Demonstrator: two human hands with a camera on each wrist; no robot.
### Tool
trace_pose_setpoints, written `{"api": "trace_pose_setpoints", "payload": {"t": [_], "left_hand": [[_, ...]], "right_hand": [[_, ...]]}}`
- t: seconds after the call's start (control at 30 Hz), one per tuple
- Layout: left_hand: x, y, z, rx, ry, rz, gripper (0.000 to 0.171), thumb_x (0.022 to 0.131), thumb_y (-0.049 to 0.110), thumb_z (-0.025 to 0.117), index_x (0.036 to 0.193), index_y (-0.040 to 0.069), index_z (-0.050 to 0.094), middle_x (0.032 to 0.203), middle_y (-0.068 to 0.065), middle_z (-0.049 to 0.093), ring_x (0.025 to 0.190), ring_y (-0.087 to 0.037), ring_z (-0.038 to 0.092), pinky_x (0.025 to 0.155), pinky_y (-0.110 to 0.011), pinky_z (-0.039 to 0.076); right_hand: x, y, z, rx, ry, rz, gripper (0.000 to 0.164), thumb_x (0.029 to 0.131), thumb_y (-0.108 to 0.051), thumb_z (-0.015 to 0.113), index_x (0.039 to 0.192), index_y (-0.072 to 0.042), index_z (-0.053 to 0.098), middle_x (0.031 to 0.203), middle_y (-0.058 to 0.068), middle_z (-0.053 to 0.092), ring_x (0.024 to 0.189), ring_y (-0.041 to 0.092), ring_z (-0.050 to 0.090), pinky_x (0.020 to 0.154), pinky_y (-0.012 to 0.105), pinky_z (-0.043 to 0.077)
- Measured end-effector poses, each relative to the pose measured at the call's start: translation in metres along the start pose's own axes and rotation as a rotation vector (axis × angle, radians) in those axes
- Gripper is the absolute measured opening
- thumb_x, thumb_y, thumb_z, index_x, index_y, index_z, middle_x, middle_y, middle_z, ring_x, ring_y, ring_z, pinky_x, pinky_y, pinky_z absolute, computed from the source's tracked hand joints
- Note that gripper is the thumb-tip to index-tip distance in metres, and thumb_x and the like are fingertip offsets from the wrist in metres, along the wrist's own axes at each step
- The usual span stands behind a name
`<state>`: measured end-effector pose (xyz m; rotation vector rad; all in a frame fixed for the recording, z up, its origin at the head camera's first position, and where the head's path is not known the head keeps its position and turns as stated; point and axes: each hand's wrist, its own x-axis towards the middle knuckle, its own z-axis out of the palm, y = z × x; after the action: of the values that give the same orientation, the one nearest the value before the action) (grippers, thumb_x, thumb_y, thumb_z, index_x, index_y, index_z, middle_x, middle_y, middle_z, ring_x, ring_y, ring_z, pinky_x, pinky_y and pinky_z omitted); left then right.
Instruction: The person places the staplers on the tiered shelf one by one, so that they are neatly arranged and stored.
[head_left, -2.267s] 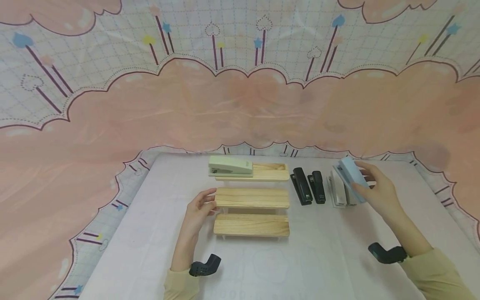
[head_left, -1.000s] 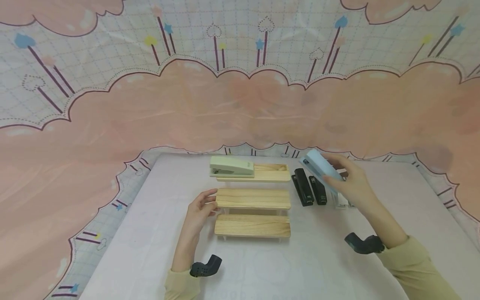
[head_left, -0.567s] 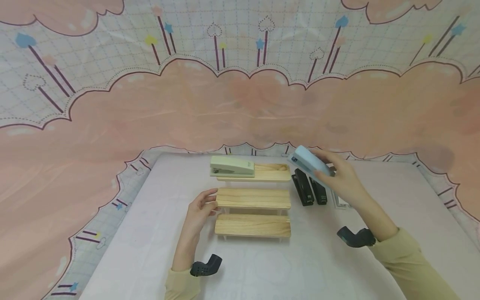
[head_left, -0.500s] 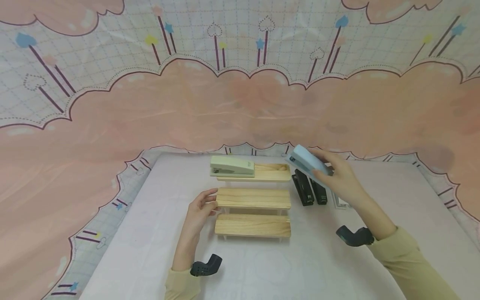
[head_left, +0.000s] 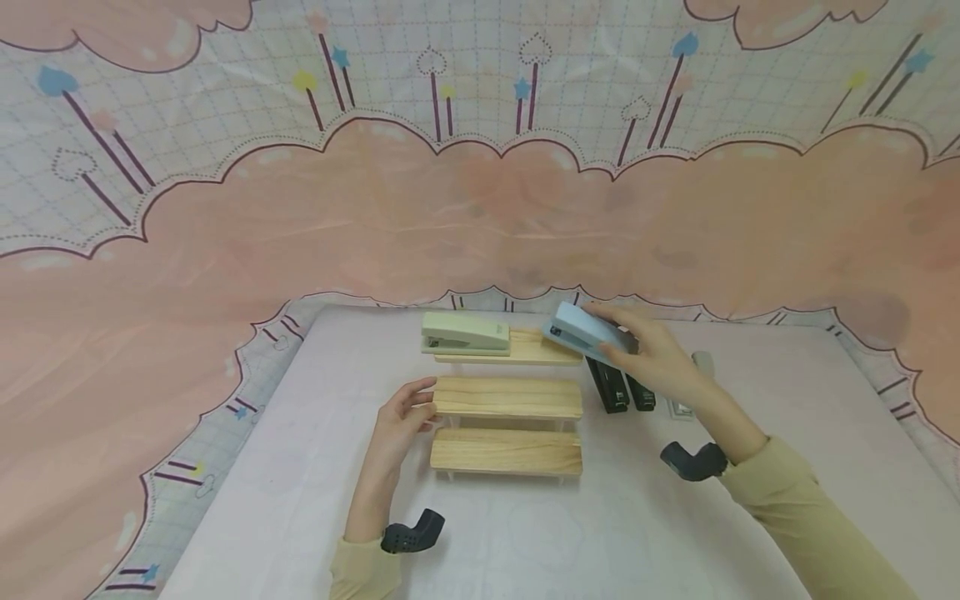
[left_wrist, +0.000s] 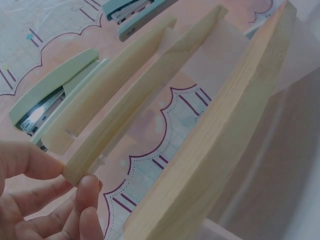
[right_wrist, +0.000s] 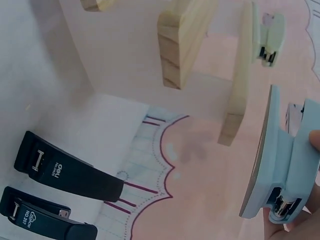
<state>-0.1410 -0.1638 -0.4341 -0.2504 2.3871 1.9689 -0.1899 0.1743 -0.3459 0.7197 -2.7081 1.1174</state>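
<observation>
A light blue stapler (head_left: 577,329) is gripped in my right hand (head_left: 663,354), tilted, overlapping the right end of the top board (head_left: 525,348) in the head view. The right wrist view has that blue stapler (right_wrist: 302,150) beside the board end, thumb and fingers around its back part. With thumb and fingers, my left hand (head_left: 399,417) pinches the left end of the middle board (left_wrist: 145,95) of a three-tier wooden display stand. A pale green stapler (head_left: 465,333) lies lengthwise on the top board's left half. Nothing stands on the middle and lowest boards (head_left: 506,454).
Right of the stand, a larger black stapler (right_wrist: 70,170) and a smaller one (right_wrist: 50,217) stand side by side on the white-covered table (head_left: 300,467). Partly hidden behind my right forearm are pale staplers (head_left: 703,361). A patterned cloth (head_left: 480,217) hangs behind.
My right hand has carried the blue stapler leftward from above the pale staplers, past the black ones, to the top board's right end, lowering it slightly at the last. My left hand stays put.
</observation>
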Motion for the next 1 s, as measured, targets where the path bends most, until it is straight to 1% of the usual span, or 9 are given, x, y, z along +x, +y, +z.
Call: {"api": "trace_pose_setpoints", "payload": {"t": [0.2,0.37,0.5,0.6,0.77,0.83,1.0], "left_hand": [[0.0,0.001,0.0,-0.002,0.001,-0.007,0.043,0.091,0.006,0.053,0.134,0.013,0.054,0.12,-0.016,0.062,0.089,-0.017,0.065,0.078,-0.026,0.047],[-0.001,0.001,0.0,0.002,0.0,-0.006,0.043,0.091,0.006,0.053,0.133,0.013,0.054,0.12,-0.016,0.062,0.086,-0.013,0.064,0.078,-0.026,0.047],[-0.001,0.0,0.0,0.006,-0.003,-0.001,0.043,0.091,0.006,0.053,0.133,0.013,0.054,0.12,-0.016,0.062,0.084,-0.011,0.063,0.078,-0.026,0.047],[0.0,-0.001,0.0,-0.004,-0.004,0.002,0.042,0.092,0.006,0.054,0.133,0.013,0.055,0.12,-0.016,0.063,0.084,-0.011,0.062,0.078,-0.026,0.047],[0.001,-0.002,-0.001,-0.018,-0.002,-0.005,0.041,0.092,0.006,0.054,0.132,0.013,0.056,0.119,-0.015,0.063,0.083,-0.011,0.062,0.078,-0.027,0.047],[0.001,-0.002,-0.001,-0.016,-0.003,-0.003,0.041,0.092,0.006,0.054,0.132,0.013,0.055,0.119,-0.016,0.063,0.083,-0.011,0.062,0.078,-0.027,0.047],[-0.001,0.0,-0.001,-0.011,-0.011,0.003,0.042,0.092,0.006,0.054,0.133,0.013,0.054,0.12,-0.016,0.062,0.083,-0.01,0.062,0.078,-0.027,0.047]], "right_hand": [[0.005,0.002,0.005,0.008,-0.045,-0.014,0.052,0.09,-0.004,0.059,0.14,-0.013,0.048,0.134,0.02,0.053,0.111,0.035,0.053,0.089,0.054,0.046],[0.009,0.002,0.009,-0.002,-0.067,-0.029,0.051,0.092,-0.006,0.058,0.141,-0.015,0.047,0.134,0.019,0.053,0.111,0.034,0.051,0.089,0.053,0.046],[0.013,0.001,0.012,0.006,-0.094,-0.057,0.049,0.093,-0.006,0.056,0.141,-0.014,0.047,0.132,0.019,0.054,0.11,0.033,0.052,0.09,0.053,0.046],[0.016,-0.001,0.014,0.016,-0.116,-0.072,0.049,0.093,-0.005,0.056,0.141,-0.013,0.047,0.13,0.018,0.055,0.108,0.032,0.051,0.09,0.051,0.046],[0.019,-0.005,0.016,0.03,-0.146,-0.089,0.049,0.094,-0.004,0.056,0.141,-0.012,0.047,0.13,0.016,0.055,0.108,0.028,0.049,0.091,0.046,0.044],[0.021,-0.006,0.017,0.027,-0.153,-0.097,0.048,0.094,-0.004,0.055,0.141,-0.011,0.047,0.129,0.016,0.056,0.106,0.028,0.049,0.09,0.044,0.044],[0.026,-0.008,0.018,0.025,-0.181,-0.085,0.049,0.095,-0.005,0.054,0.142,-0.013,0.046,0.124,0.014,0.057,0.102,0.026,0.047,0.086,0.041,0.042]]}}
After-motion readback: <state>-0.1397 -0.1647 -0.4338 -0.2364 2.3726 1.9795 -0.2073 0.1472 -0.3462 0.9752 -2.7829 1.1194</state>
